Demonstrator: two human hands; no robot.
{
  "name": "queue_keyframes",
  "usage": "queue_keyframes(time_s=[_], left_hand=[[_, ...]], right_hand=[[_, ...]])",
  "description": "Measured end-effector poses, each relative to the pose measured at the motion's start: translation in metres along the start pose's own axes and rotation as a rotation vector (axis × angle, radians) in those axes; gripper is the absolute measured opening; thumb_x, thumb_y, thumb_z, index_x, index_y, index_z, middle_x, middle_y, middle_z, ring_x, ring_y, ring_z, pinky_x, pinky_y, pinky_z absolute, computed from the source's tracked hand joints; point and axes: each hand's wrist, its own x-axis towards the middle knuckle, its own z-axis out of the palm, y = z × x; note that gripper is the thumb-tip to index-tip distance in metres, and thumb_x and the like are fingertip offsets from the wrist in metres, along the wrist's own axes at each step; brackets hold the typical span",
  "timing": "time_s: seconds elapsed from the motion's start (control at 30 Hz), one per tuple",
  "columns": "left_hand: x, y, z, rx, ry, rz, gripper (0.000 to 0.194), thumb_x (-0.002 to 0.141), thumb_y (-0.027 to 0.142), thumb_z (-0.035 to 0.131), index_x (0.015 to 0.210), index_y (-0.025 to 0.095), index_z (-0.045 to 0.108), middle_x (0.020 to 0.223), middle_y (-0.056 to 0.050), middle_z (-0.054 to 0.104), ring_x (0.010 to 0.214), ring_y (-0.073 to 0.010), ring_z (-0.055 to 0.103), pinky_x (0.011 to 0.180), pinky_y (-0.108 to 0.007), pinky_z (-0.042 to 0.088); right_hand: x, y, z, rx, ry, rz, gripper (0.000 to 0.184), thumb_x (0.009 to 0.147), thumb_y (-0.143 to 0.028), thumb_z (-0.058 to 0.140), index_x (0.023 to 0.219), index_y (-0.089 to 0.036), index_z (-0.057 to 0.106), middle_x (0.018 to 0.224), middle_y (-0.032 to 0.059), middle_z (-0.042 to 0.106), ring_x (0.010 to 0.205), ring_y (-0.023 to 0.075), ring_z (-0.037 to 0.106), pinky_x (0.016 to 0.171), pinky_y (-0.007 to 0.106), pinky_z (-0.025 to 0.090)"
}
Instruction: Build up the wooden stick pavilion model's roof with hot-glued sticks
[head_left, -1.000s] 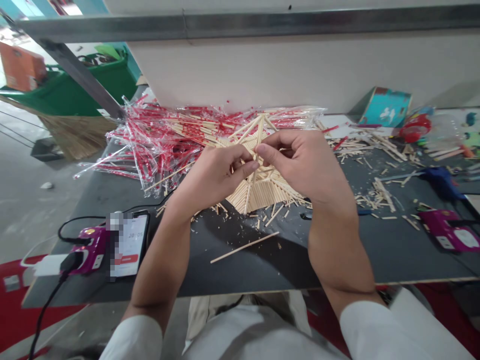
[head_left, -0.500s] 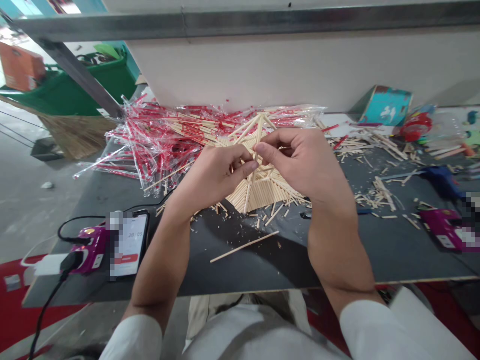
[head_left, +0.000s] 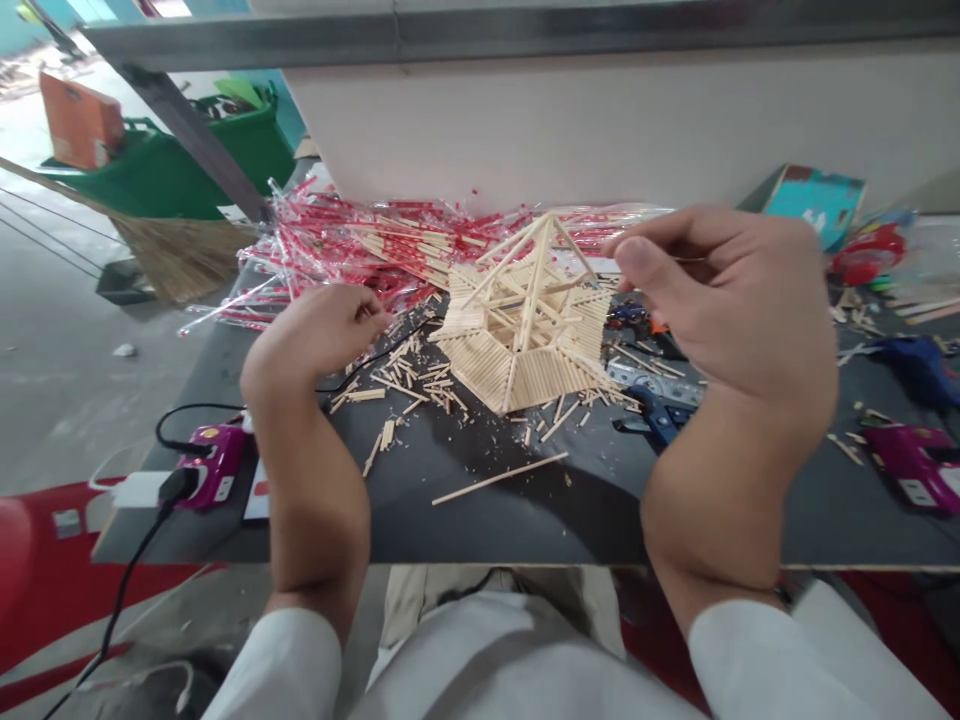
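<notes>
On the dark tabletop stands a star-shaped model of thin wooden sticks (head_left: 529, 375), with a slatted base and a peaked frame of sticks above it. My left hand (head_left: 322, 325) is to its left, apart from it, over loose stick pieces; its fingers are curled together, and whatever they may hold is hidden. My right hand (head_left: 742, 310) is raised on the right side, thumb and forefinger pinched close to the model's right edge. I cannot make out what is between them. One loose stick (head_left: 499, 478) lies in front of the model.
Red-printed plastic-wrapped chopsticks (head_left: 330, 235) are heaped at the back left. Blue-handled cutters (head_left: 660, 415) lie below my right hand. Purple power strips (head_left: 214, 465) sit at the left and right. A green bin (head_left: 180, 165) and a broom (head_left: 176, 255) stand beyond the table's left edge.
Both hands have come away from the model's peak, left hand to the left, right hand to the right. The model and cutters are now uncovered. The view has shifted slightly.
</notes>
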Motion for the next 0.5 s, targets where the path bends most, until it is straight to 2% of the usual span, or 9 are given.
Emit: queue_keyframes(time_s=[0.03,0.1,0.13,0.2,0.37,0.5], left_hand=[[0.005,-0.011,0.005,0.033,-0.074,-0.085,0.023,0.091,0.033,0.068,0.074,0.018,0.071,0.063,-0.003,0.065,0.06,-0.015,0.054,0.063,-0.031,0.033],[0.013,-0.03,0.016,0.02,-0.225,-0.179,0.011,0.082,0.029,0.072,0.079,0.019,0.076,0.067,-0.004,0.07,0.062,-0.0167,0.059,0.064,-0.03,0.036],[0.016,-0.037,0.022,-0.002,-0.242,-0.194,0.011,0.079,0.028,0.072,0.083,0.019,0.078,0.069,-0.003,0.072,0.062,-0.0173,0.06,0.063,-0.03,0.037],[0.019,-0.044,0.035,-0.025,-0.215,-0.128,0.012,0.076,0.025,0.07,0.082,0.02,0.078,0.072,-0.002,0.074,0.066,-0.017,0.063,0.064,-0.029,0.039],[0.007,-0.03,0.072,-0.035,-0.243,0.004,0.02,0.072,0.014,0.067,0.085,0.021,0.079,0.083,-0.004,0.078,0.077,-0.0191,0.067,0.07,-0.028,0.044],[-0.012,-0.018,0.098,-0.021,-0.229,0.082,0.024,0.077,0.016,0.067,0.095,0.024,0.079,0.101,-0.005,0.078,0.096,-0.0222,0.068,0.082,-0.03,0.045]], right_hand=[[-0.002,-0.002,-0.002,0.002,0.015,-0.021,0.006,0.09,-0.024,0.079,0.089,-0.019,0.082,0.076,0.0062,0.076,0.063,0.012,0.061,0.059,0.03,0.049],[-0.009,-0.008,-0.006,0.004,0.016,-0.067,0.005,0.09,-0.025,0.08,0.089,-0.021,0.082,0.075,0.0051,0.075,0.06,0.0113,0.059,0.056,0.031,0.046],[-0.013,-0.012,-0.008,0.003,0.005,-0.089,0.004,0.09,-0.025,0.08,0.091,-0.021,0.082,0.076,0.0043,0.076,0.059,0.0109,0.058,0.055,0.031,0.045],[-0.022,-0.022,-0.012,-0.005,-0.026,-0.126,0.005,0.092,-0.025,0.077,0.095,-0.023,0.081,0.077,0.0027,0.075,0.059,0.0107,0.057,0.053,0.032,0.043],[-0.037,-0.036,-0.023,-0.044,-0.06,-0.194,0.006,0.092,-0.027,0.077,0.096,-0.023,0.081,0.076,0.0028,0.074,0.062,0.0132,0.061,0.054,0.036,0.045],[-0.033,-0.025,-0.035,-0.12,-0.03,-0.177,0.011,0.093,-0.028,0.076,0.099,-0.02,0.082,0.081,0.0059,0.076,0.066,0.0133,0.064,0.06,0.035,0.049]])
